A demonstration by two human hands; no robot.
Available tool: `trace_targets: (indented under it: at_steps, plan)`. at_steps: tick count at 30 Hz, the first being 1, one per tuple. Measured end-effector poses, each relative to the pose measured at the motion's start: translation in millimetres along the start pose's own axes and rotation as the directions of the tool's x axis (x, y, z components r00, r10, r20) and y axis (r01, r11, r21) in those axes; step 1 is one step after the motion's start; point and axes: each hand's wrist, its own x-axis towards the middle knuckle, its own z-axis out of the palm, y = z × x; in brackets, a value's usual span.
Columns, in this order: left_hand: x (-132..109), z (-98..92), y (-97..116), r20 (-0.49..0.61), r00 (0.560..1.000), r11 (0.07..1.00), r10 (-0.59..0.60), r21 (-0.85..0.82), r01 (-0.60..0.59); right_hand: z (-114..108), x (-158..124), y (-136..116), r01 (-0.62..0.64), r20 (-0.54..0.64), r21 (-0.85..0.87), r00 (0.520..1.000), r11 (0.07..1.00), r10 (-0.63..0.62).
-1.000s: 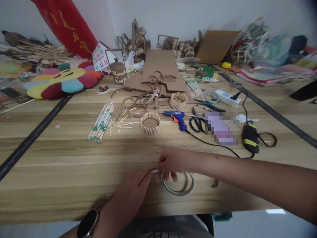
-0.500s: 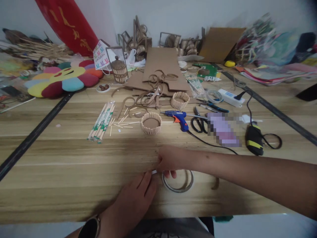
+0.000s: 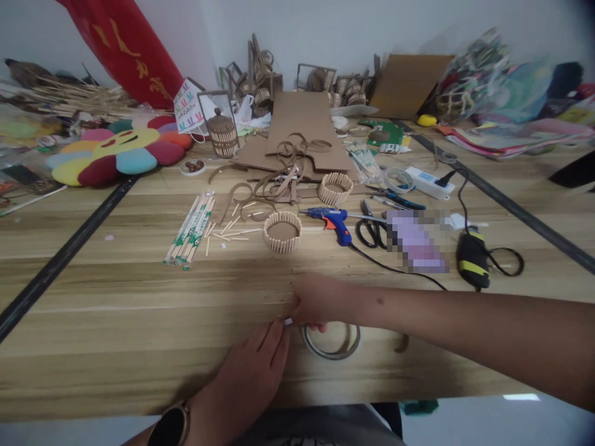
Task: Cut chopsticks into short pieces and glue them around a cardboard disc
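Note:
My left hand [image 3: 253,365] lies low on the wooden table, its fingers stretched out and its fingertips at a small white strip [image 3: 288,321]. Reaching across from the right, my right hand [image 3: 318,301] is closed at the other end of this strip, with most of its fingers hidden from above. Just below the right hand, a roll of tape [image 3: 333,357] lies flat, partly covered by that hand and wrist. A short curved brown strip [image 3: 402,343] rests beside the right forearm.
Beyond my hands stand two stick-walled rings [image 3: 282,233]. A blue glue gun [image 3: 332,218], black scissors [image 3: 370,232] and a yellow-black tool [image 3: 473,259] lie to the right. Packaged sticks [image 3: 190,229] lie left; brown strips [image 3: 279,186] and cardboard [image 3: 302,118] are behind.
The view has shifted slightly. My right hand has turned a little, and its fingers show less over the tape roll. The left hand stays in place by the white strip.

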Motion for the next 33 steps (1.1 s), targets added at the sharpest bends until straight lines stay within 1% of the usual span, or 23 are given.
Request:
trace_targets:
  at_steps: [3,5,7,10,12,14,15,18,20,23,28,33]
  plan:
    - [-0.3,2.4,0.4,0.001,1.0,1.0,0.009,-0.003,-0.009,0.5,-1.3,-4.4,-0.013,0.0,-0.108,1.0,0.994,0.013]
    - [1.7,2.0,1.7,-0.022,1.0,1.0,0.004,-0.001,-0.004,0.7,-2.0,-7.0,-0.012,-0.019,-0.167,1.0,0.986,0.009]
    - [5.0,-0.2,3.5,-0.055,0.998,1.0,-0.026,-0.001,0.026,0.7,-3.8,-9.6,-0.009,-0.032,-0.211,0.999,0.977,0.003]
    - [10.5,-5.0,6.8,-0.086,0.994,0.997,-0.071,-0.004,0.071,0.4,-7.8,-12.3,-0.003,-0.057,-0.244,0.998,0.97,-0.011]
    - [13.2,-7.4,8.7,-0.094,0.993,0.997,-0.077,-0.002,0.078,0.1,-9.3,-11.1,-0.005,-0.061,-0.234,0.998,0.972,-0.01]
    - [14.3,-8.3,10.0,-0.082,0.994,0.998,-0.067,0.001,0.067,-0.5,-8.8,-6.8,-0.008,-0.039,-0.195,0.999,0.981,0.0]
    - [14.4,-8.2,10.4,-0.071,0.995,0.998,-0.067,0.002,0.067,-1.1,-8.1,-3.9,-0.02,-0.016,-0.141,1.0,0.99,0.018]
    - [13.2,-6.4,11.2,-0.049,0.996,0.997,-0.072,0.006,0.072,-4.5,-7.1,4.2,-0.096,0.075,0.11,0.993,0.989,0.088]
    - [12.2,-5.0,11.6,-0.045,0.996,0.997,-0.075,0.002,0.076,-7.4,-9.2,6.8,-0.148,0.123,0.221,0.985,0.964,0.123]
    - [11.6,-4.0,12.3,-0.035,0.996,0.997,-0.08,-0.006,0.08,-10.2,-15.3,6.8,-0.164,0.142,0.251,0.981,0.954,0.131]
    - [12.1,-3.7,12.9,-0.034,0.996,0.996,-0.087,0.008,0.088,-11.1,-20.2,12.1,-0.12,0.135,0.277,0.987,0.953,0.085]
    - [13.7,-5.4,12.6,-0.05,0.996,0.997,-0.074,0.027,0.075,-18.9,-21.8,32.7,-0.075,0.053,0.298,0.997,0.952,0.062]
